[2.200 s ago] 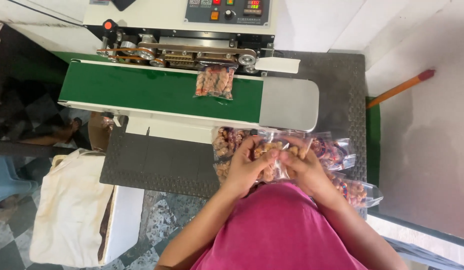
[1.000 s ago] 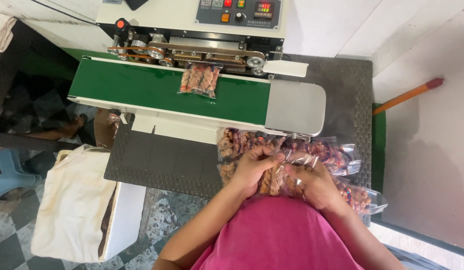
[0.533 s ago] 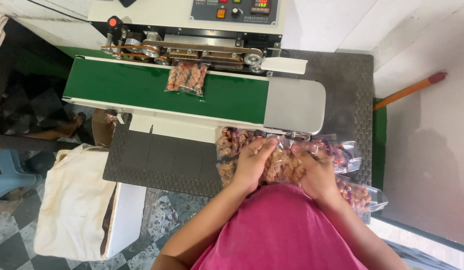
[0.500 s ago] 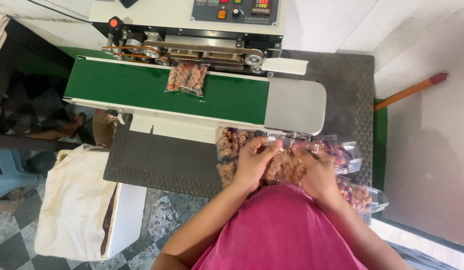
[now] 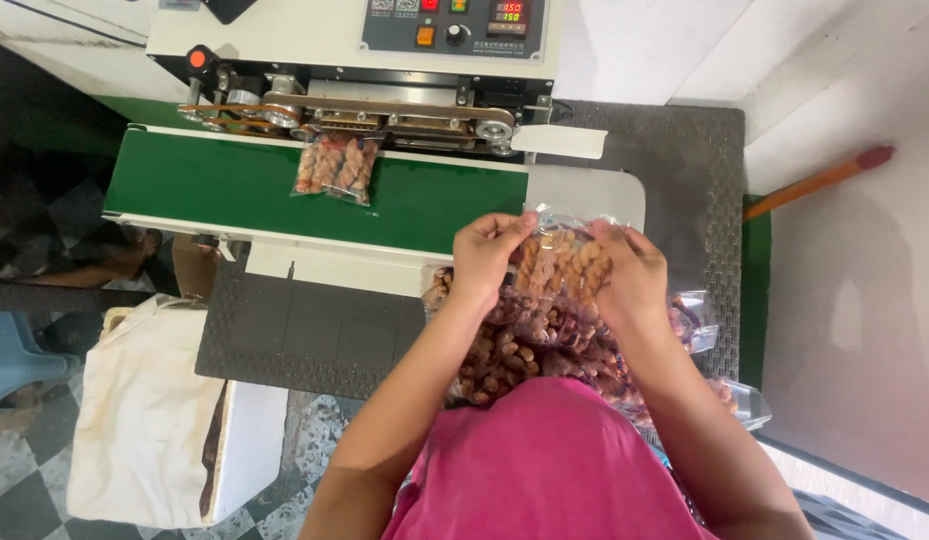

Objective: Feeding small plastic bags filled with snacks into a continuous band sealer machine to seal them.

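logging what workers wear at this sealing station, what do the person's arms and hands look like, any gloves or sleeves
Both hands are bare: no gloves on the left hand or the right hand. No rings, watch or bracelets show from this view. The forearms are uncovered as far as they can be seen. The person wears a pink top; its sleeve ends cannot be made out.

Sealed snack packet (image 5: 335,170) on green conveyor belt (image 5: 235,190); white cloth bag (image 5: 145,420) below.
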